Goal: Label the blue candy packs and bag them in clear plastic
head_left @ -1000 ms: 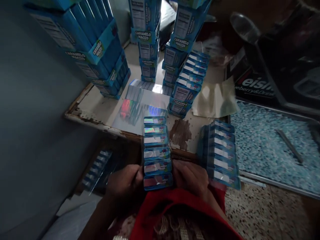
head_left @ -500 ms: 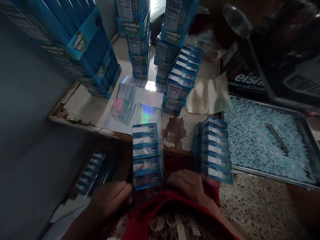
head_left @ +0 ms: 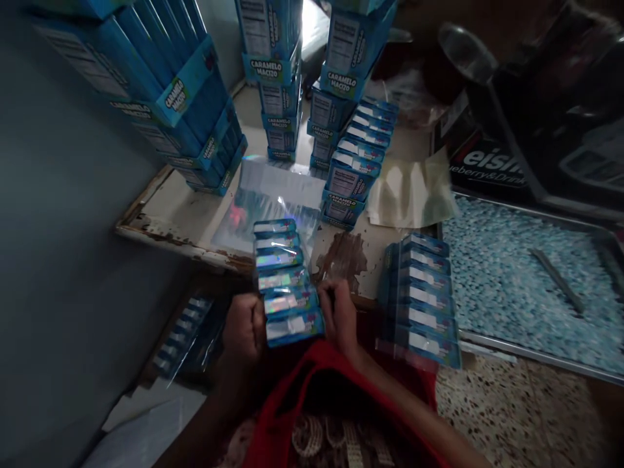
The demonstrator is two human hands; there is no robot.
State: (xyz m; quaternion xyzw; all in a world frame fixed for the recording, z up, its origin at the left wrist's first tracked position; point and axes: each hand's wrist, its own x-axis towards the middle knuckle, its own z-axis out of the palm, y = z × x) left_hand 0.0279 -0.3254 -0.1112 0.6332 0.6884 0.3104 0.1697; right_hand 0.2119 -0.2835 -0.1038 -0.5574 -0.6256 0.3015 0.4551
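Your left hand [head_left: 246, 325] and your right hand [head_left: 340, 316] hold one row of small blue boxes [head_left: 285, 283] between them. The row has about six boxes inside a clear shiny wrap, and it runs away from you, from your lap to the chipped edge of the counter [head_left: 170, 224]. Your left hand closes on the left side of the near end, and your right hand closes on the right side. The fingers of both hands are curled on the wrap. The far end of the row lies over a clear sheet [head_left: 273, 195] which rests on the counter.

Just to the right of your right hand stands a second wrapped row [head_left: 424, 299], near the counter edge and not touching your hand. Behind the sheet, a third row [head_left: 363, 153] leans against tall stacks of blue cartons [head_left: 277, 78] with the words "CARAMELO MACIZO". More cartons [head_left: 180, 110] are piled at the left, near the wall. A pale bag [head_left: 414, 192] lies flat to the right of the leaning row.

At the far right, a metal tray [head_left: 536, 354] is full of small blue and white pieces, and a thin tool [head_left: 558, 281] lies on them. Below the counter at the left, another wrapped row [head_left: 188, 331] lies in the dark.
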